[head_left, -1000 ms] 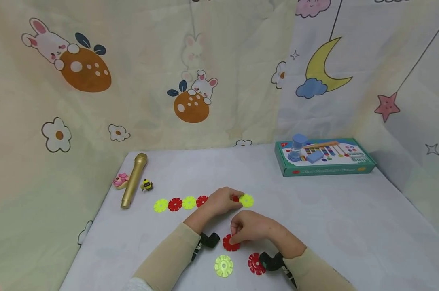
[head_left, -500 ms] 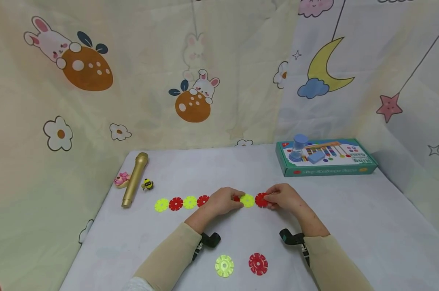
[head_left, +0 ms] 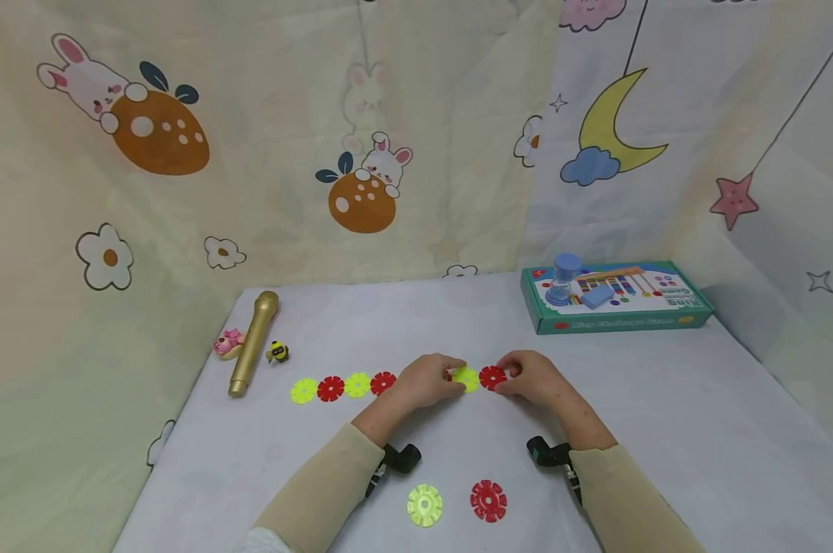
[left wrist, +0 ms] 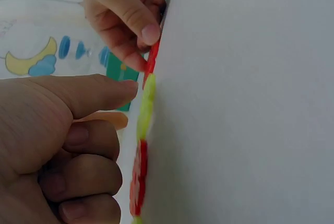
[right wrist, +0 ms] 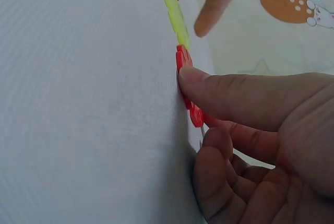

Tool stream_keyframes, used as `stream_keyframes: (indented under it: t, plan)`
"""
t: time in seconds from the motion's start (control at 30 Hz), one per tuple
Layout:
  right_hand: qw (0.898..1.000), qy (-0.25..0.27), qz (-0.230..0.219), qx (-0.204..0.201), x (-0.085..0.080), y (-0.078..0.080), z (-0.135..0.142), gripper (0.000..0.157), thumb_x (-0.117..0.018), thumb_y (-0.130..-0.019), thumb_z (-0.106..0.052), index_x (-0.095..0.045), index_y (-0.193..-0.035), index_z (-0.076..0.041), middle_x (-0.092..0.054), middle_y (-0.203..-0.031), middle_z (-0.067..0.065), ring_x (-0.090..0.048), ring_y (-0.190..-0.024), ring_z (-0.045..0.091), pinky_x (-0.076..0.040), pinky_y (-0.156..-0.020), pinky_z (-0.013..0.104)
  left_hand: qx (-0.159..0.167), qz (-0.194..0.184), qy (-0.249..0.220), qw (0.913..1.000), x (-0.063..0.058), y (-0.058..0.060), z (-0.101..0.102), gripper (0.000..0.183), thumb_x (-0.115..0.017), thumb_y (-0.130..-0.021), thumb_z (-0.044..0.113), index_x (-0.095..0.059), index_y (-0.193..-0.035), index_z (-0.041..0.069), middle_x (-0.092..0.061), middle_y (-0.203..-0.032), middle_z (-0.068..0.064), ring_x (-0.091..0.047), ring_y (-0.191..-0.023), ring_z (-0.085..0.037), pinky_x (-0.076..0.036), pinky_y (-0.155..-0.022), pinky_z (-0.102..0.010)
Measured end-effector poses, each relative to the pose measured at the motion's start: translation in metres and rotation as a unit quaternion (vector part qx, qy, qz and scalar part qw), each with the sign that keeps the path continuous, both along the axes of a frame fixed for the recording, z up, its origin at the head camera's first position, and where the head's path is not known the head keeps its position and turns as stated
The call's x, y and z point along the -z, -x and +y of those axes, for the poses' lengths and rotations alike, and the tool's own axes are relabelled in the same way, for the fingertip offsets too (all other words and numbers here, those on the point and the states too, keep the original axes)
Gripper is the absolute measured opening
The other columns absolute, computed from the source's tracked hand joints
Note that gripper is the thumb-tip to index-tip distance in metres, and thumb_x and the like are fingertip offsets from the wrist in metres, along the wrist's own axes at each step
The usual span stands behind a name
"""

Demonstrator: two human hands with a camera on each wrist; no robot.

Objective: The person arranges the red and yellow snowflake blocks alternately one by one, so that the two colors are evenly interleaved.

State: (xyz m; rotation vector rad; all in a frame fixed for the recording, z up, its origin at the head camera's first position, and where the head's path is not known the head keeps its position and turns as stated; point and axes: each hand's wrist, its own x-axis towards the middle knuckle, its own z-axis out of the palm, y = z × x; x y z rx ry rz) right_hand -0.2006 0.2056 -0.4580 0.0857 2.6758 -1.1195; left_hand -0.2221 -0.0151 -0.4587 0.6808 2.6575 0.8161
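A row of notched plastic discs, yellow and red in turn, runs across the white table. My left hand covers part of the row, thumb and index finger at opposite edges of a yellow disc. Just right of that, my right hand pinches a red disc by its rim, edge to edge with the yellow one. In the right wrist view the thumb presses on the red disc. Another yellow disc and another red disc lie apart, nearer the body.
A gold microphone, a pink figurine and a small bee figure are at the back left. A green game box at the back right has a blue sand timer and a blue block on it.
My right hand has picked up the red disc from the front and carried it up to the row's right end, then slightly left against the yellow disc. The left hand has stayed put.
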Motion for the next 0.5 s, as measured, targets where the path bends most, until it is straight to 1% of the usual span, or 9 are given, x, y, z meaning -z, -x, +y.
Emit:
stream_keyframes:
  t: [0.1,0.23,0.33,0.4,0.5]
  plan:
    - [1.000,0.003,-0.001,0.002,0.001,0.001,0.003,0.041,-0.081,-0.074,-0.020,-0.063,-0.110,-0.010,-0.051,-0.089,0.007,-0.047,-0.088,0.023,-0.044,-0.064,0.029,0.010,0.003,-0.006,0.9999,-0.001,0.003,0.013,0.048,-0.072,-0.081,0.034,-0.062,-0.126,0.021,-0.062,-0.118,0.003,-0.055,-0.098,-0.014,-0.047,-0.077,-0.031]
    - [1.000,0.016,-0.005,0.003,0.002,0.002,0.006,0.037,-0.078,-0.076,-0.016,-0.064,-0.110,-0.009,-0.052,-0.091,0.008,-0.047,-0.088,0.023,-0.045,-0.065,0.029,0.029,0.019,-0.003,0.9994,0.004,0.008,0.031,0.048,-0.073,-0.080,0.036,-0.063,-0.125,0.021,-0.062,-0.119,0.004,-0.054,-0.105,-0.014,-0.047,-0.080,-0.030]
    - [1.000,0.025,-0.004,-0.004,0.001,0.003,0.007,0.034,-0.076,-0.078,-0.014,-0.065,-0.109,-0.007,-0.053,-0.091,0.007,-0.048,-0.088,0.023,-0.045,-0.066,0.029,0.039,0.025,0.004,0.9989,0.009,0.011,0.039,0.047,-0.073,-0.080,0.037,-0.065,-0.124,0.022,-0.064,-0.115,0.005,-0.054,-0.100,-0.012,-0.046,-0.075,-0.025]
    - [1.000,0.026,-0.002,-0.010,0.000,0.003,0.007,0.033,-0.075,-0.079,-0.014,-0.065,-0.109,-0.007,-0.053,-0.090,0.007,-0.048,-0.088,0.023,-0.045,-0.066,0.029,0.040,0.030,0.009,0.9987,0.011,0.012,0.042,0.046,-0.073,-0.080,0.038,-0.065,-0.123,0.023,-0.064,-0.111,0.006,-0.053,-0.096,-0.010,-0.045,-0.072,-0.023]
    - [0.999,0.024,-0.008,-0.020,-0.004,0.000,0.005,0.033,-0.074,-0.081,-0.016,-0.063,-0.110,-0.008,-0.053,-0.088,0.007,-0.048,-0.084,0.022,-0.044,-0.064,0.029,0.040,0.030,0.006,0.9987,0.012,0.011,0.042,0.043,-0.073,-0.081,0.037,-0.066,-0.121,0.022,-0.065,-0.107,0.007,-0.053,-0.092,-0.009,-0.044,-0.071,-0.024]
